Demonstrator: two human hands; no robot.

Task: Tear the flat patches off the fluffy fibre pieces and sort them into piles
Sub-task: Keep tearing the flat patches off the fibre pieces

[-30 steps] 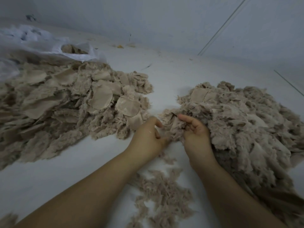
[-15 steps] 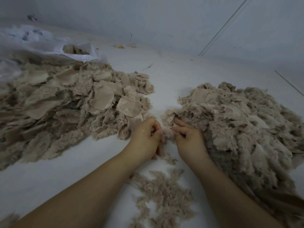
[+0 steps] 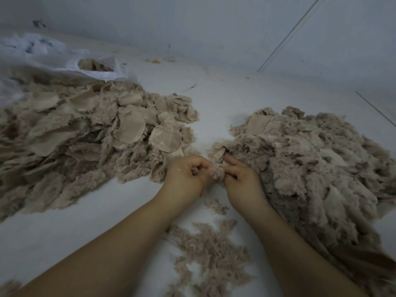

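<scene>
Between the two big piles, in the view from my head, both my hands meet on one small fluffy piece (image 3: 216, 173). My left hand (image 3: 186, 179) is curled, and its grip pinches the left end of the piece. My right hand (image 3: 242, 181) pinches the right end, with two fingers (image 3: 232, 161) held out straighter over the top.

I think I am tearing now. To do it well, I should pinch close to where the flat patch meets the fluff, hold one side firm, and pull the other side away slowly. I cannot tell which end is the patch; it is too small to see.

The piece sits right inside both grips, just off the near left edge of the right pile (image 3: 310, 168). The left pile (image 3: 85, 133), with many flat patches (image 3: 130, 127) on top, is just beside my left hand. Loose fluff (image 3: 210, 254) lies on the white table (image 3: 64, 232), near me, between my arms.
</scene>
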